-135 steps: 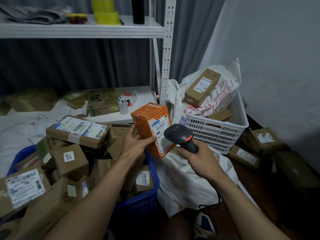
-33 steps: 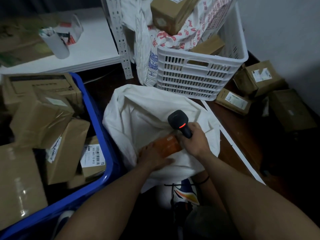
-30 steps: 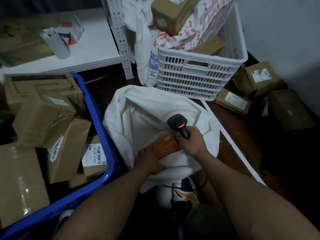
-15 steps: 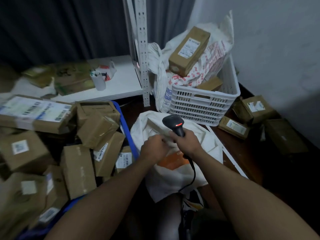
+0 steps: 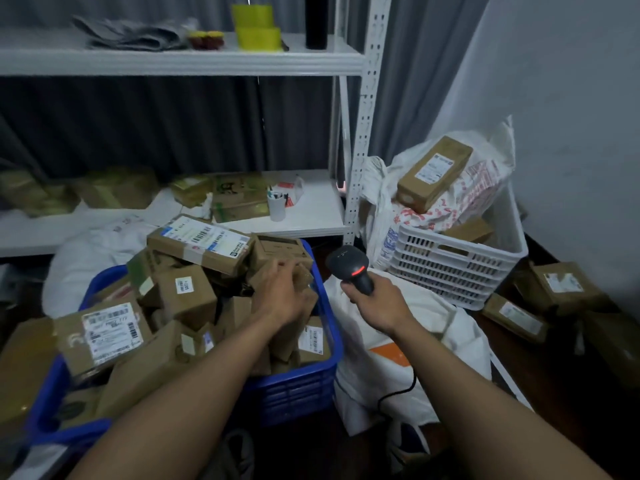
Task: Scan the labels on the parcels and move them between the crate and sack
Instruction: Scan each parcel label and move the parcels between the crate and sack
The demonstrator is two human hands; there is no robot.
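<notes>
scanner point(image 5: 349, 268) upright, head facing crate point(image 5: 294, 386)

Brown cardboard parcels on the white lower shelf point(image 5: 114, 192), left of frame, are blurred; their labels cannot be read.

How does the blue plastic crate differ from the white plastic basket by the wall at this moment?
The blue plastic crate is heaped with plain brown cardboard parcels, and the left hand reaches into them. The white slotted plastic basket holds printed white bags with one long brown box resting on top, and no hand is near it. Both sit on the floor and hold labelled parcels.
</notes>
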